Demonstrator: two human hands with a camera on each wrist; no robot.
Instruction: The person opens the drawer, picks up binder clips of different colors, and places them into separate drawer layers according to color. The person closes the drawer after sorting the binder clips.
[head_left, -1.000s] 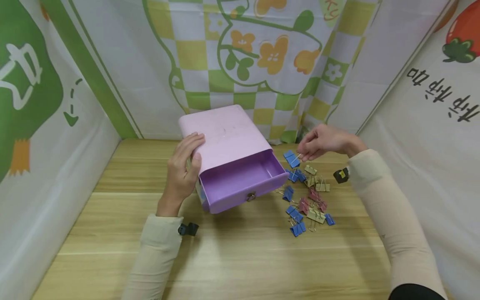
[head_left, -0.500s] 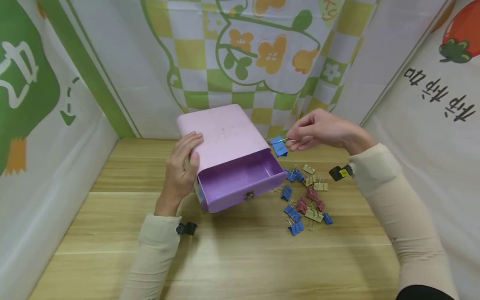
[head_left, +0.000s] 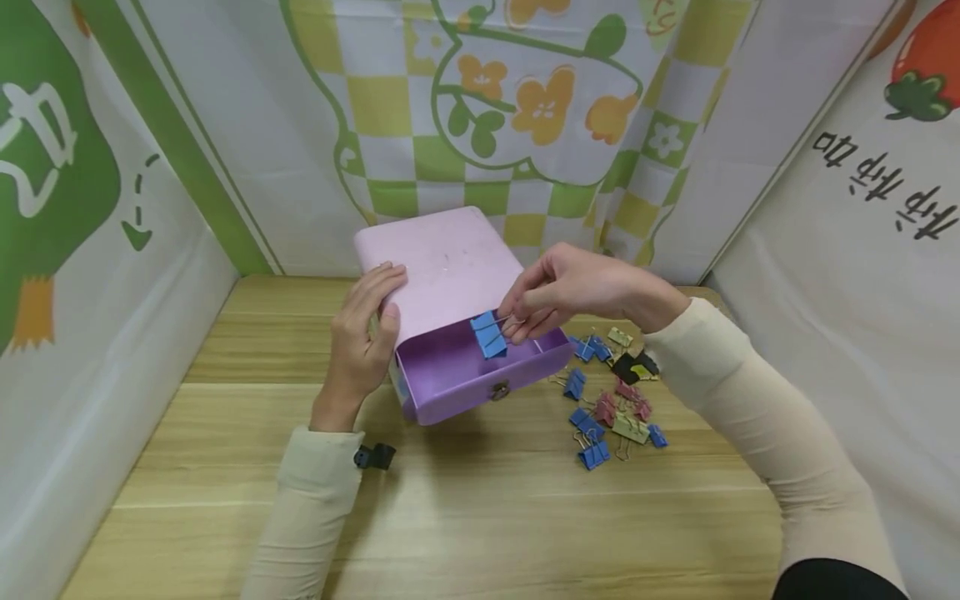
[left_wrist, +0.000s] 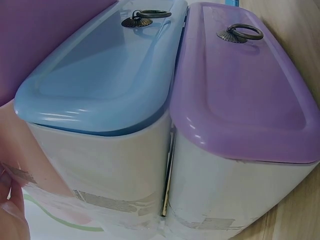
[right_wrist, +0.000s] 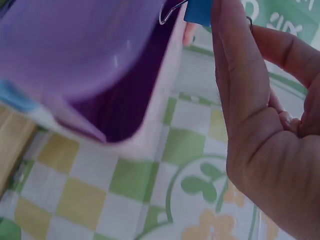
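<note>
A small drawer chest (head_left: 442,267) with a pale pink top section stands on the table, its top purple drawer (head_left: 453,400) pulled out. My left hand (head_left: 354,342) rests on the chest's top left edge, fingers laid over the top and thumb by the front corner. Over the open drawer, my right hand (head_left: 581,287) pinches a blue binder clip (head_left: 489,335) by its wire handle. The right wrist view catches only part of this clip's blue body (right_wrist: 199,11). Part of the drawer's right end is hidden behind the right hand.
Loose binder clips in blue (head_left: 594,454), red (head_left: 606,408) and gold (head_left: 631,428) lie on the table (head_left: 480,533) right of the chest. Below the open drawer are a shut blue drawer (left_wrist: 105,75) and a shut purple one (left_wrist: 250,90). A checked curtain (head_left: 382,108) hangs behind.
My right hand has lifted the blue binder clip from the table and carried it left, from beside the chest to over the open drawer. The left hand has stayed on the chest.
</note>
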